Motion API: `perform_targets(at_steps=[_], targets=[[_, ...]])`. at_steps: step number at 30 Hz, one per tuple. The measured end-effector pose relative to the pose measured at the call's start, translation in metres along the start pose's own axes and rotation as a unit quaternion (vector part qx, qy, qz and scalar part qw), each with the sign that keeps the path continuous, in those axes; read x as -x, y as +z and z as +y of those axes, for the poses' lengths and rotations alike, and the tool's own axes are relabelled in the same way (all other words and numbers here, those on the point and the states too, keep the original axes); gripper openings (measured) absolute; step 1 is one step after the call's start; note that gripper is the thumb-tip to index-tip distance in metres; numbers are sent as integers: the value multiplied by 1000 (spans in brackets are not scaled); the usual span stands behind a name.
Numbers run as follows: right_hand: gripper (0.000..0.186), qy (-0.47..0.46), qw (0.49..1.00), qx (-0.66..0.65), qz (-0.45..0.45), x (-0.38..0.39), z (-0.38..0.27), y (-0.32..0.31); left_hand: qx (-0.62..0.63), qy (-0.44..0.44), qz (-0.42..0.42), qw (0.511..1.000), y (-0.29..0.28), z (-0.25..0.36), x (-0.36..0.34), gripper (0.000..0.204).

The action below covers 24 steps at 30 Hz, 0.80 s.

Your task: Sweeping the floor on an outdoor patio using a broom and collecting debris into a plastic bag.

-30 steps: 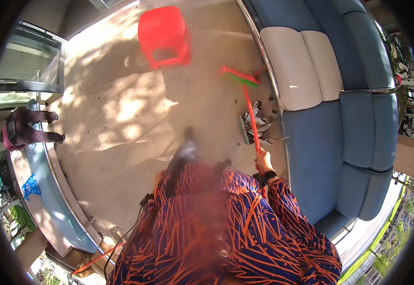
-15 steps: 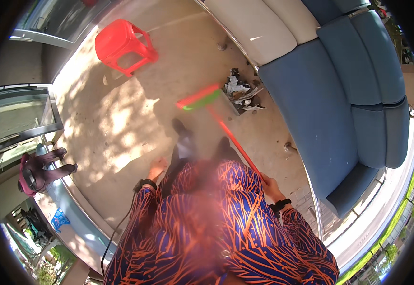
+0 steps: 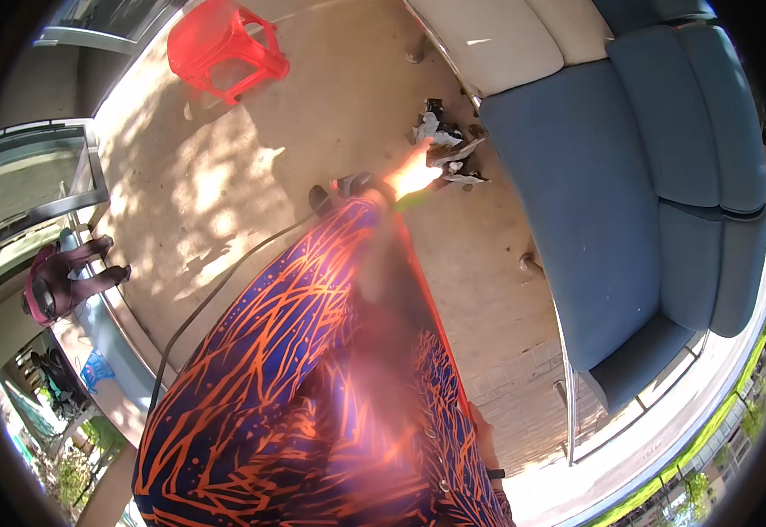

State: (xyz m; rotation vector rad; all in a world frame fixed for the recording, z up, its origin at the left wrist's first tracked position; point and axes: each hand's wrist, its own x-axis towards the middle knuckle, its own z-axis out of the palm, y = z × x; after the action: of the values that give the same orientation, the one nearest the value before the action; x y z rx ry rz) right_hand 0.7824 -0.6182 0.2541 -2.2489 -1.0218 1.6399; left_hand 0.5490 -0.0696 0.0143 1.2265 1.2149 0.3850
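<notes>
My left arm stretches forward across my body, and my left hand is at the near side of a heap of crumpled paper and dark scraps on the floor. Glare and blur on this hand hide how its fingers are set. Low at the right, my right hand is closed round the red handle of a broom, partly covered by my patterned clothing. The handle slants forward beneath my left arm. Only a green bit of the broom head shows below my left hand.
A blue and cream sofa on metal legs runs along the right. A red plastic stool stands at the far left. Nearer on the left, a dark bag lies on a ledge. A cable trails along my left arm.
My left hand has swung from my left side forward and right to the scraps. The broom head has moved nearer to me and is mostly hidden. My body leans forward.
</notes>
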Motion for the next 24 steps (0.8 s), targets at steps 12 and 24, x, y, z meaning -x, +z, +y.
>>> perform_targets(at_steps=[12, 24], targets=[[45, 198, 975, -84, 48, 67, 37, 26, -148, -29, -52, 987, 69, 18, -62, 43], [44, 208, 912, -306, 177, -67, 8, 34, 24, -46, 84, 995, -62, -51, 103, 39]])
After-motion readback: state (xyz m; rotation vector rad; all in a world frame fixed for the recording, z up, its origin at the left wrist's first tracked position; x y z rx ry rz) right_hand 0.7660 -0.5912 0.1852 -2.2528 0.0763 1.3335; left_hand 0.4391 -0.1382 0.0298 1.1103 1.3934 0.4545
